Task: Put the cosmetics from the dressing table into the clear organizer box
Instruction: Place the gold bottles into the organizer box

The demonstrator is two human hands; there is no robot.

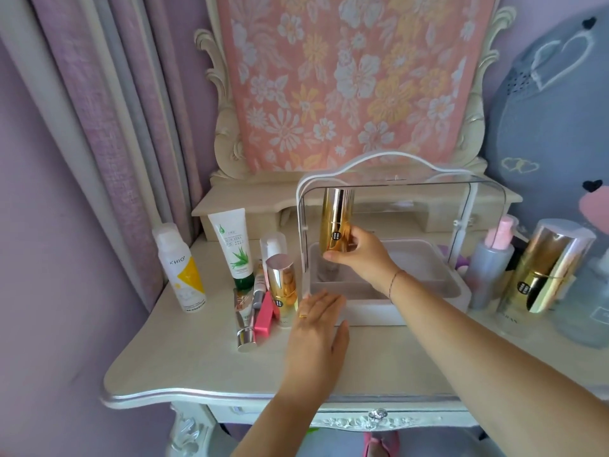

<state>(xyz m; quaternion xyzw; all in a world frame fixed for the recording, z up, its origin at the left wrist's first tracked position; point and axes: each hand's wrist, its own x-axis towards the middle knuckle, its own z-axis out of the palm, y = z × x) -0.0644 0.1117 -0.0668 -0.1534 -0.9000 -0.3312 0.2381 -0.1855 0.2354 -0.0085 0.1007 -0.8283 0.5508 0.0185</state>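
Observation:
My right hand (365,255) grips a tall gold bottle (336,219) upright, inside the open front of the clear organizer box (389,308), above its pinkish tray. My left hand (316,328) hovers flat and open over the table, by the box's front left corner. Left of the box stand a smaller gold bottle (281,288), a white pump bottle (273,247), an aloe vera tube (234,249) and a white spray can (181,268). A pink lipstick (263,316) and a slim tube with a silver cap (244,319) lie beside them.
Right of the box stand a grey bottle with a pink pump (491,268), a large gold bottle (543,268) and a frosted container (583,308). A flowered cloth (352,80) covers the mirror behind. Curtains (108,127) hang at left. The table edge (230,394) curves in front.

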